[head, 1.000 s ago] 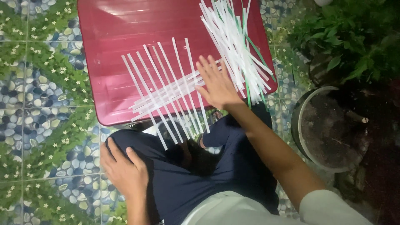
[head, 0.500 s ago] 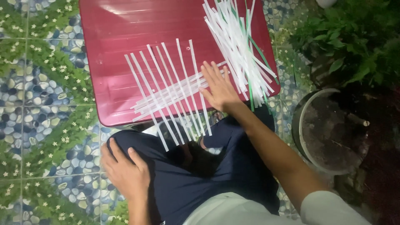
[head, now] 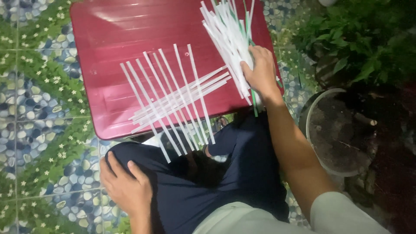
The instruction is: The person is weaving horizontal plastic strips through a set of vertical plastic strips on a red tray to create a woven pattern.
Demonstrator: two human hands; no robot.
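A partly woven grid of white paper strips (head: 173, 99) lies on a dark red plastic table (head: 112, 47), its long ends hanging over the near edge. At the table's right side is a loose pile of white and green strips (head: 227, 37). My right hand (head: 260, 71) rests on that pile with its fingers curled over the strips; whether it grips one I cannot tell. My left hand (head: 123, 184) lies flat on my left knee, fingers apart, holding nothing. I sit with my legs in dark trousers (head: 208, 186) under the table.
The floor (head: 39, 108) is tiled with a pebble and grass pattern. To the right stands a round pot of soil (head: 336, 130), with leafy green plants (head: 359, 39) behind it, close to my right arm.
My right hand has left the woven strips and moved right onto the loose pile. My left hand has stayed on my knee. The view has shifted slightly.
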